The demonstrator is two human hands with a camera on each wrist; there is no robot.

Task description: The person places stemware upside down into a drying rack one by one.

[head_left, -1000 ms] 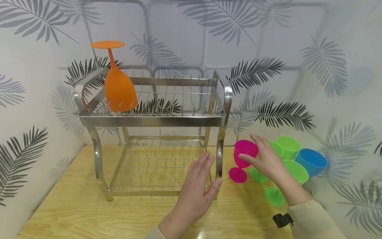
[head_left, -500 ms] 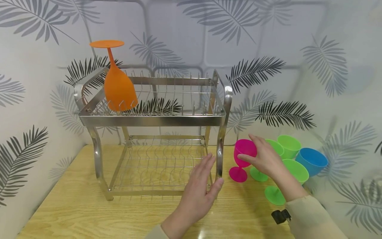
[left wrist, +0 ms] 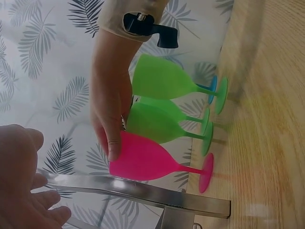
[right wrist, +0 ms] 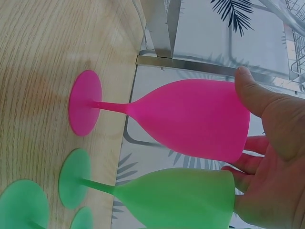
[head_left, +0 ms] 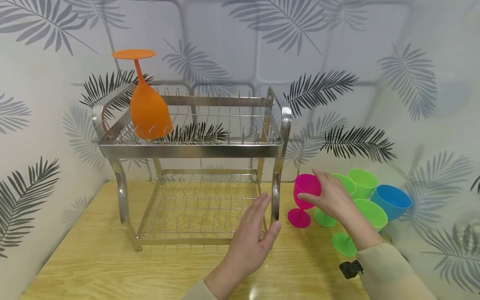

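Note:
A pink plastic goblet (head_left: 306,191) stands upright on the table at the right of the dish rack. My right hand (head_left: 331,198) is at its rim, thumb on one side and fingers round the other, pinching the bowl from above. In the right wrist view the goblet's foot (right wrist: 86,103) rests on the wood. My left hand (head_left: 247,239) hovers with straight fingers in front of the rack's right front leg, holding nothing. On the upper tier of the steel dish rack (head_left: 191,151), an orange goblet (head_left: 150,108) sits upside down at the left.
Close behind and right of the pink goblet stand several green goblets (head_left: 371,212) and a blue goblet (head_left: 393,202). The rack's lower tier (head_left: 198,208) has wavy wires. Patterned wall covering (head_left: 322,54) rises behind the wooden table (head_left: 93,266).
My right hand has shifted slightly left and closer round the pink goblet's rim. My left hand has drifted a little to the right. The goblets stay in place.

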